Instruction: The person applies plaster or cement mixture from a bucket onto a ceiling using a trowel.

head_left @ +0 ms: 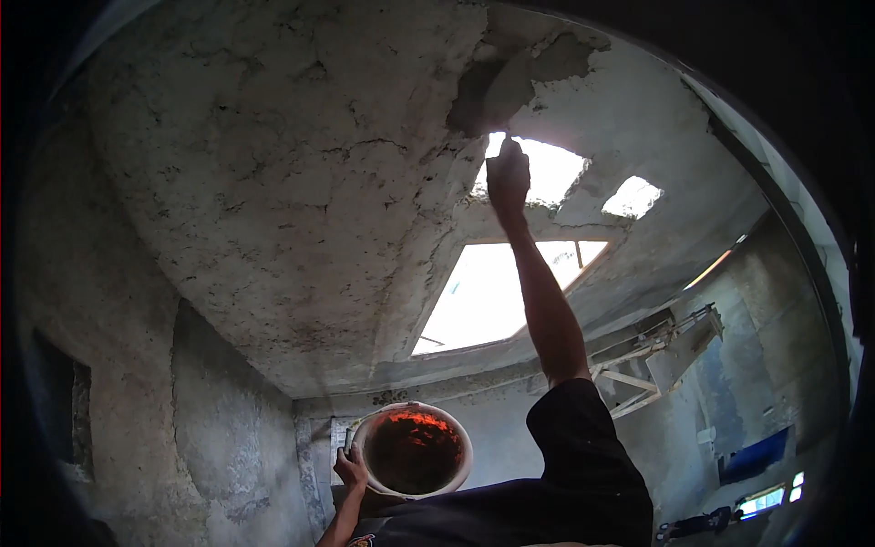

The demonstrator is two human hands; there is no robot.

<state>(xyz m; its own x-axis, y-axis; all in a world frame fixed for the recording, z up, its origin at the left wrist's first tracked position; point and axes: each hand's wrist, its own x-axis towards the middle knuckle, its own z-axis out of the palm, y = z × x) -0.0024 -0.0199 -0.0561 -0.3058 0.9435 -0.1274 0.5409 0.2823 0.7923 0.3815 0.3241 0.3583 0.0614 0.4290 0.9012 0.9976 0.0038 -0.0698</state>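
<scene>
Press right hand, closed around something too dark to identify, firmly against dark patch on ceiling. Hold bowl level with left hand gripping rim.

Dim room; blown-out ceiling openings backlight scene; fisheye vignette.

Wooden scaffold, bright roof opening
</scene>
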